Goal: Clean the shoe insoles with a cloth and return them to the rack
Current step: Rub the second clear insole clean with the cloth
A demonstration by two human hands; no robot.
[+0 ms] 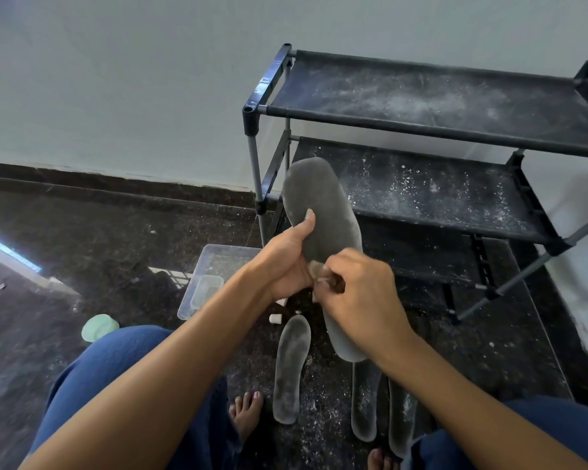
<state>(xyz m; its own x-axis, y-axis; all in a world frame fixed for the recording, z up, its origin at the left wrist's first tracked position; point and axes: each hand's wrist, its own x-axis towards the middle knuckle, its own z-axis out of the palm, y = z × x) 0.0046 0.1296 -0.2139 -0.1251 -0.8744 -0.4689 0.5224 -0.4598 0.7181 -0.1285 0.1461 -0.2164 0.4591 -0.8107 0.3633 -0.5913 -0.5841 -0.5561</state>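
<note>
Head: dusty grey insole (pixel 323 212), L grip (pixel 287 262).

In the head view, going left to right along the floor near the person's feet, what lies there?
Green lid → clear plastic container → small white piece → three insoles on the floor: first, second, third.

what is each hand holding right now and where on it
The left hand grips the grey insole at its left edge near the middle, thumb on top. The right hand pinches a small brownish cloth against it.

Speckled floor (pixel 116 232) — insoles (pixel 291 368), tub (pixel 214 262)
</note>
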